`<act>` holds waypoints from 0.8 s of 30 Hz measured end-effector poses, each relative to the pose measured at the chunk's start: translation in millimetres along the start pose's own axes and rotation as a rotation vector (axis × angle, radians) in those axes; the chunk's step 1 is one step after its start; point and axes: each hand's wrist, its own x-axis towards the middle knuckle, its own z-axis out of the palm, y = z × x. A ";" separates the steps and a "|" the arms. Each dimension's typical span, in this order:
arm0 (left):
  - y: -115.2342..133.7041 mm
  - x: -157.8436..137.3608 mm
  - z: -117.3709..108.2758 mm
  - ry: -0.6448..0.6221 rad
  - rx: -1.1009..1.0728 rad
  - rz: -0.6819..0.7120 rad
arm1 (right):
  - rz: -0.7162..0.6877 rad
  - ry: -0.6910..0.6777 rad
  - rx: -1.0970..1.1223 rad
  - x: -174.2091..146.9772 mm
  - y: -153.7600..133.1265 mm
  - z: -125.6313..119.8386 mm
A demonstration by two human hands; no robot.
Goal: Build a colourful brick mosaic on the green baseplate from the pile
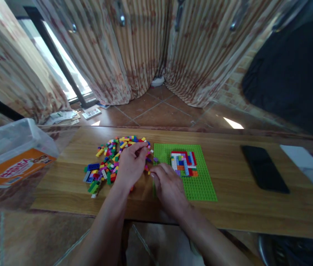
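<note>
Left hand (pixel 131 164) over loose toy bricks (pixel 108 159), right hand (pixel 171 184) over left edge of green baseplate (pixel 201 189); both part-curled, can't tell if gripping; brick assembly (pixel 183 163) on baseplate, beyond right hand

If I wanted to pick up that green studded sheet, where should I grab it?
The green sheet is probably best pinched by its right edge, coming from the right: it lies flat on the wooden table, the brick build stops short of that edge, and the right hand covers part of the near left.
</note>
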 end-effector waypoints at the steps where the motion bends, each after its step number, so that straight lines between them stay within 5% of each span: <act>1: 0.5 -0.4 1.4 -0.019 0.001 0.002 | 0.010 0.009 0.014 -0.7 1.6 -5.9; 14: 7.8 -12.8 31.5 -0.290 0.104 0.128 | 0.323 0.344 0.001 -2.2 78.9 -93.1; 24: 14.5 -20.9 53.1 -0.358 0.118 0.108 | 0.193 0.203 0.026 2.1 70.8 -76.4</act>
